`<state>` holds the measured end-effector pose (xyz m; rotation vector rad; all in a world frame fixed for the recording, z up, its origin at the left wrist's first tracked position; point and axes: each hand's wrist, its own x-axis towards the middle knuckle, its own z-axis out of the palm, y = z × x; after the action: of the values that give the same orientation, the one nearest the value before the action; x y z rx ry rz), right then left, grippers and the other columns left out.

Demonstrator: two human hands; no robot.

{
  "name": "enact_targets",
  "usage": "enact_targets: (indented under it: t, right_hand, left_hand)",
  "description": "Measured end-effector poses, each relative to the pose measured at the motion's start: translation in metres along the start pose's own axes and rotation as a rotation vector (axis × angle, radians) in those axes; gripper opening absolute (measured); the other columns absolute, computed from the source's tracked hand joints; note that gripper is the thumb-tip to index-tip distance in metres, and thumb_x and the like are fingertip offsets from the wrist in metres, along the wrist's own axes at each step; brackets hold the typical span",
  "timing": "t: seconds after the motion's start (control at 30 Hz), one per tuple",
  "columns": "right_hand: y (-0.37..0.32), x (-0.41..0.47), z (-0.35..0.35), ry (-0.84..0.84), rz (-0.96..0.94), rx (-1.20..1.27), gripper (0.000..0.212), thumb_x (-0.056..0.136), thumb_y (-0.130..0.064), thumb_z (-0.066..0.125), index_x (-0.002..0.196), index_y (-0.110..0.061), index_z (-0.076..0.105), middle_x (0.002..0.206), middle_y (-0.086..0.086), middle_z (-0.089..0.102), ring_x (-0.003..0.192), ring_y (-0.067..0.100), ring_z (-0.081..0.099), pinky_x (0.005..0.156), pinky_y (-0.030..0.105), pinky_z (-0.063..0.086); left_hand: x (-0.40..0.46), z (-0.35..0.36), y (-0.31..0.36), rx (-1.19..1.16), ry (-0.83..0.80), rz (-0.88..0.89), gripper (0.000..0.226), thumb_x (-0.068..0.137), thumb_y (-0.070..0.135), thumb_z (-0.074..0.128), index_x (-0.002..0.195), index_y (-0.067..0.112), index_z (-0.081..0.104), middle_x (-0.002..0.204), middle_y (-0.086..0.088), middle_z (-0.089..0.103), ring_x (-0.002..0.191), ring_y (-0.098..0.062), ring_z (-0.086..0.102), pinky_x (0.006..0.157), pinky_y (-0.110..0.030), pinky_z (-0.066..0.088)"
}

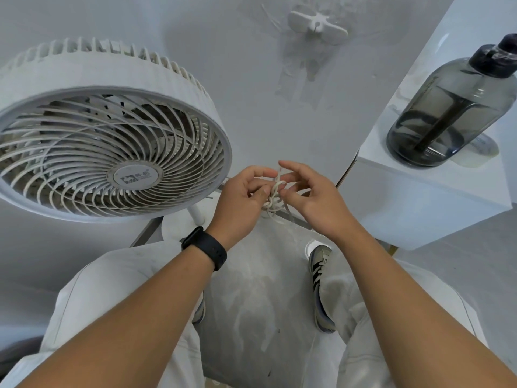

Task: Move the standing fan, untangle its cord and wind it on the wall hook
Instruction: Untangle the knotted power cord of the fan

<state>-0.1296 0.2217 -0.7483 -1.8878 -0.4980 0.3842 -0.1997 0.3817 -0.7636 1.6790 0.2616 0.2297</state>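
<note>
You are holding a knotted bundle of pale cord (pixel 273 198) between both hands, low in front of the wall. Your left hand (pixel 241 200) is curling its thumb and fingers around the tangle's left side; your right hand (pixel 307 196) is pinching a loop with thumb and a bent finger while its forefinger is sticking out straight above. The loops are overlapping so tightly that you cannot tell which strand is running where, and the cord's free end is hiding behind your fingers. The fan (pixel 109 130) is standing just left of your hands, its head tilting toward you, its pole mostly hidden behind your left hand and trouser leg. The white wall hook (pixel 317 25) is sitting high above, well apart from the cord.
</note>
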Motion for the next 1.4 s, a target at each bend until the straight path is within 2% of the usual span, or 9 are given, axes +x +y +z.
enact_targets:
  t: [0.13, 0.27, 0.47, 0.6, 0.7, 0.8, 0.93, 1.1, 1.4]
  right_hand:
    - [0.001, 0.0, 0.002, -0.041, -0.038, 0.004, 0.038, 0.097, -0.015, 0.068, 0.133, -0.028, 0.065, 0.108, -0.006, 0.07, 0.094, 0.009, 0.064, 0.072, 0.01, 0.049]
    - [0.003, 0.001, 0.003, -0.036, -0.043, -0.006, 0.027, 0.094, -0.015, 0.073, 0.12, -0.025, 0.071, 0.09, -0.011, 0.069, 0.086, 0.004, 0.063, 0.069, 0.01, 0.046]
    - [0.008, 0.003, 0.002, 0.063, -0.03, -0.076, 0.014, 0.097, -0.024, 0.069, 0.11, -0.024, 0.074, 0.086, -0.009, 0.071, 0.076, -0.001, 0.06, 0.069, 0.009, 0.043]
    - [0.014, 0.005, 0.009, 0.102, -0.141, -0.304, 0.015, 0.1, -0.029, 0.065, 0.113, -0.028, 0.072, 0.089, -0.013, 0.064, 0.087, 0.004, 0.057, 0.075, 0.011, 0.037]
    - [0.016, 0.006, 0.012, 0.103, -0.16, -0.341, 0.019, 0.1, -0.039, 0.063, 0.117, -0.035, 0.07, 0.099, -0.01, 0.052, 0.105, 0.011, 0.046, 0.088, 0.013, 0.033]
    - [0.013, 0.007, 0.014, 0.057, -0.072, -0.233, 0.018, 0.1, -0.044, 0.061, 0.114, -0.037, 0.067, 0.116, -0.011, 0.048, 0.119, 0.014, 0.037, 0.102, 0.024, 0.035]
    - [0.014, 0.006, 0.019, -0.035, -0.042, -0.211, 0.015, 0.104, -0.045, 0.049, 0.103, -0.035, 0.06, 0.106, -0.01, 0.063, 0.109, 0.018, 0.055, 0.1, 0.043, 0.045]
    - [0.009, 0.003, 0.026, -0.01, -0.021, -0.101, 0.019, 0.109, -0.026, 0.046, 0.101, -0.017, 0.061, 0.088, 0.005, 0.063, 0.083, 0.016, 0.057, 0.073, 0.023, 0.045]
    - [0.012, 0.005, 0.029, 0.118, -0.098, -0.16, 0.021, 0.109, -0.021, 0.043, 0.112, -0.018, 0.064, 0.088, -0.002, 0.067, 0.081, 0.007, 0.06, 0.069, 0.011, 0.045]
  left_hand:
    - [0.0, -0.002, 0.001, -0.027, -0.007, 0.0, 0.028, 0.101, -0.001, 0.056, 0.112, 0.021, 0.068, 0.088, 0.0, 0.079, 0.085, -0.011, 0.073, 0.076, -0.024, 0.053]
    - [-0.001, -0.003, 0.004, -0.057, -0.003, -0.009, 0.03, 0.097, -0.005, 0.05, 0.112, 0.015, 0.067, 0.088, -0.006, 0.078, 0.081, -0.015, 0.072, 0.072, -0.024, 0.054]
    - [-0.002, 0.001, 0.001, 0.091, -0.028, 0.048, 0.03, 0.092, 0.004, 0.064, 0.111, 0.028, 0.065, 0.098, 0.005, 0.073, 0.085, -0.01, 0.067, 0.073, -0.022, 0.053]
    - [0.0, 0.001, -0.001, 0.081, 0.007, 0.034, 0.021, 0.096, 0.013, 0.069, 0.108, 0.029, 0.066, 0.096, 0.002, 0.076, 0.088, -0.018, 0.071, 0.077, -0.035, 0.057]
    - [0.0, -0.001, 0.0, 0.035, 0.027, 0.021, 0.016, 0.097, 0.018, 0.07, 0.108, 0.028, 0.066, 0.094, -0.003, 0.076, 0.085, -0.016, 0.07, 0.073, -0.028, 0.051]
    - [0.0, -0.002, 0.002, 0.011, 0.049, 0.021, 0.012, 0.099, 0.019, 0.068, 0.108, 0.026, 0.067, 0.091, -0.005, 0.075, 0.081, -0.01, 0.068, 0.071, -0.021, 0.05]
    - [0.0, 0.001, 0.003, 0.015, 0.059, 0.021, 0.005, 0.099, 0.015, 0.066, 0.104, 0.016, 0.066, 0.082, 0.0, 0.071, 0.082, -0.008, 0.07, 0.071, -0.02, 0.052]
    - [0.0, 0.001, 0.003, 0.068, 0.092, 0.025, 0.011, 0.099, 0.021, 0.067, 0.11, 0.021, 0.063, 0.085, 0.001, 0.072, 0.079, -0.009, 0.068, 0.07, -0.024, 0.053]
    - [0.001, -0.002, -0.002, 0.5, 0.168, 0.221, 0.005, 0.096, 0.024, 0.07, 0.099, 0.022, 0.066, 0.095, 0.01, 0.064, 0.085, -0.005, 0.058, 0.069, -0.014, 0.041]
